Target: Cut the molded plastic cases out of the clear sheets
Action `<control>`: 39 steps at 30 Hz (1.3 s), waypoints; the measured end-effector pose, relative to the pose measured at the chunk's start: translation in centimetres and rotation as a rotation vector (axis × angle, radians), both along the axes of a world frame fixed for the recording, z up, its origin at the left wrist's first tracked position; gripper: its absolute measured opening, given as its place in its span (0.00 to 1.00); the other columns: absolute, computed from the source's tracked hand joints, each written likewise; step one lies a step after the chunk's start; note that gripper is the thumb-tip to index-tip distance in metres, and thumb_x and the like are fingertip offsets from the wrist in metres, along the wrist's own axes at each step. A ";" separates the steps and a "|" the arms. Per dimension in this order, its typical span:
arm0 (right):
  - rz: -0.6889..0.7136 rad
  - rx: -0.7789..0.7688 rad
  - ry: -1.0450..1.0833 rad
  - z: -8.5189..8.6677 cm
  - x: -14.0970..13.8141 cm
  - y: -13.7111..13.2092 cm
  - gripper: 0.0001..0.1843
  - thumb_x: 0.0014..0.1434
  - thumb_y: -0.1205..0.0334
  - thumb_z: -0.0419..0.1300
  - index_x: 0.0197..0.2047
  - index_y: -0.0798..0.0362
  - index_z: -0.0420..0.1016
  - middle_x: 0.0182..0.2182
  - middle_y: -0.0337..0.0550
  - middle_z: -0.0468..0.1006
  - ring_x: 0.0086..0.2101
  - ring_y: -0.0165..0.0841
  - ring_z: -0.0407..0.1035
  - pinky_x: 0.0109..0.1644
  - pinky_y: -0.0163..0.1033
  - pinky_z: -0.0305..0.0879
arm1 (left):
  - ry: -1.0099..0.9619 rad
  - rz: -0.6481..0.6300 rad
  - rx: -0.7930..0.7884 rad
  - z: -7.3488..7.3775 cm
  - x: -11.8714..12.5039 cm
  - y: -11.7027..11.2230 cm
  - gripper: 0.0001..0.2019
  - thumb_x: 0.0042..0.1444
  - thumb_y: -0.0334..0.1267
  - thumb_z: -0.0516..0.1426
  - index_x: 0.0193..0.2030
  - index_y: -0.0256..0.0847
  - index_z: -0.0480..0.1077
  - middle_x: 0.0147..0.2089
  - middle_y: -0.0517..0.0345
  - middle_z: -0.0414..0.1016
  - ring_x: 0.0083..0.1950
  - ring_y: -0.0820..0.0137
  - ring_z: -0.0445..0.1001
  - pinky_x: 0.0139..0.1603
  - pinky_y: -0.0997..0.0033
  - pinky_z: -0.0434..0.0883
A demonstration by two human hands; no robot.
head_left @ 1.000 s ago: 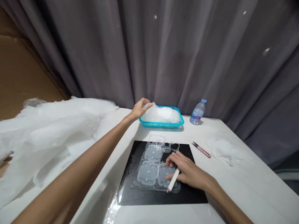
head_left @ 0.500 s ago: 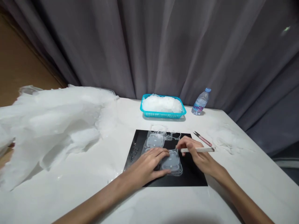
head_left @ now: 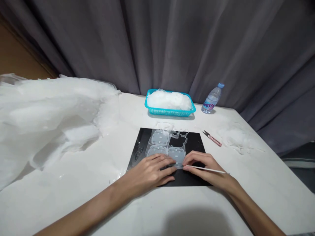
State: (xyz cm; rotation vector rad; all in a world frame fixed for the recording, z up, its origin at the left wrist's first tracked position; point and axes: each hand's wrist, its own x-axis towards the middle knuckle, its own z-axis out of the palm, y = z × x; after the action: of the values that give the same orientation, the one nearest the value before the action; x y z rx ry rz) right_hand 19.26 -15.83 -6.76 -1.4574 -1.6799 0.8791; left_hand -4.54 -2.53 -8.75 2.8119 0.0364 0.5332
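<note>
A translucent soft-looking sheet, partly divided into rounded panels with small pale dots, lies on a black board. One panel-shaped gap at its upper right shows the board beneath. My left hand rests on the lower left of the sheet, palm down with fingers stretched out. Between the fingers of my right hand is a thin white flat stick. Its fingertips touch the near right corner of the lower right panel, close to my left fingertips. What they pinch there is too small to make out.
Beyond the board stands a turquoise basket heaped with white, filmy pieces. A water bottle is to its right. Pink-handled thread snips lie beside the board. White scraps lie at right; a large white pile covers the left.
My right hand has slid down along the panel's right edge to its near corner, and the stick now appears edge-on. My left hand has shifted slightly toward me on the sheet. The view has tilted down.
</note>
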 end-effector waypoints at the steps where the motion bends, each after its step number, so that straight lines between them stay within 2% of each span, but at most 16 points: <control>1: 0.004 0.006 -0.013 0.0 -0.1 0.0 0.07 0.69 0.57 0.64 0.40 0.48 0.80 0.40 0.42 0.81 0.43 0.37 0.76 0.50 0.41 0.70 | 0.013 -0.019 0.004 0.1 -0.2 -0.1 0.16 0.72 0.42 0.56 0.63 0.47 0.74 0.59 0.50 0.81 0.60 0.58 0.79 0.64 0.57 0.74; 6: 0.036 0.031 -0.022 -0.2 -0.3 0.2 0.06 0.70 0.57 0.63 0.42 0.47 0.81 0.42 0.42 0.81 0.44 0.38 0.75 0.52 0.43 0.70 | 0.059 -0.062 -0.078 0.8 -0.6 0.0 0.19 0.70 0.45 0.59 0.64 0.47 0.74 0.63 0.50 0.79 0.64 0.55 0.76 0.65 0.56 0.72; 10: 0.066 0.011 -0.017 -0.5 -0.5 0.2 0.07 0.71 0.56 0.62 0.43 0.47 0.80 0.42 0.42 0.81 0.45 0.37 0.76 0.53 0.42 0.70 | 0.152 -0.005 -0.193 1.8 -0.5 0.1 0.21 0.66 0.51 0.62 0.63 0.52 0.76 0.64 0.51 0.77 0.63 0.53 0.76 0.62 0.55 0.72; 15: 0.089 0.035 -0.094 -0.4 -1.0 0.1 0.08 0.73 0.56 0.59 0.46 0.46 0.79 0.43 0.43 0.80 0.46 0.38 0.75 0.53 0.42 0.70 | 0.248 0.044 -0.299 2.2 -0.6 0.0 0.23 0.64 0.55 0.63 0.64 0.57 0.75 0.66 0.55 0.75 0.66 0.52 0.74 0.64 0.53 0.69; 21: 0.126 0.084 -0.211 0.5 -0.7 -0.7 0.09 0.76 0.60 0.53 0.49 0.48 0.75 0.45 0.45 0.79 0.45 0.36 0.74 0.52 0.42 0.69 | 0.280 0.045 -0.337 2.5 -0.7 0.1 0.23 0.64 0.52 0.64 0.65 0.56 0.75 0.68 0.56 0.74 0.67 0.53 0.72 0.67 0.55 0.67; 26: 0.111 0.076 -0.200 0.6 -0.3 -1.1 0.06 0.75 0.61 0.56 0.49 0.47 0.75 0.45 0.43 0.79 0.45 0.35 0.75 0.51 0.39 0.70 | 0.284 0.059 -0.334 2.8 -0.8 0.0 0.24 0.63 0.53 0.64 0.65 0.57 0.75 0.69 0.57 0.72 0.66 0.53 0.73 0.66 0.55 0.69; 32: 0.161 0.267 -0.347 -0.4 -0.9 -0.3 0.05 0.74 0.64 0.57 0.49 0.50 0.74 0.43 0.45 0.81 0.44 0.36 0.76 0.50 0.40 0.72 | 0.287 0.068 -0.355 2.4 -1.0 0.1 0.23 0.64 0.53 0.64 0.65 0.60 0.74 0.71 0.57 0.69 0.69 0.52 0.71 0.68 0.51 0.69; 37: 0.137 0.508 -0.602 -2.6 -1.2 -0.2 0.12 0.74 0.64 0.57 0.58 0.52 0.73 0.49 0.51 0.81 0.46 0.39 0.78 0.47 0.42 0.76 | 0.274 0.054 -0.437 1.7 -1.3 0.6 0.23 0.63 0.53 0.65 0.64 0.63 0.74 0.79 0.57 0.53 0.78 0.50 0.56 0.74 0.46 0.61; 39: 0.143 0.522 -0.646 -2.9 -1.0 0.3 0.13 0.74 0.64 0.55 0.59 0.51 0.73 0.49 0.51 0.81 0.46 0.40 0.78 0.49 0.43 0.75 | 0.277 0.060 -0.468 1.5 -1.4 0.8 0.23 0.62 0.53 0.65 0.64 0.64 0.74 0.77 0.56 0.54 0.78 0.50 0.53 0.74 0.45 0.61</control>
State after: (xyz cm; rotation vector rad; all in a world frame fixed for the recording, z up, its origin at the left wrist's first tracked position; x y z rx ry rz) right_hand 18.25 -15.53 -9.66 -1.3256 -2.2808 -0.0159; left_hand -5.93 -1.75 -7.20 2.4056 0.2653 0.1178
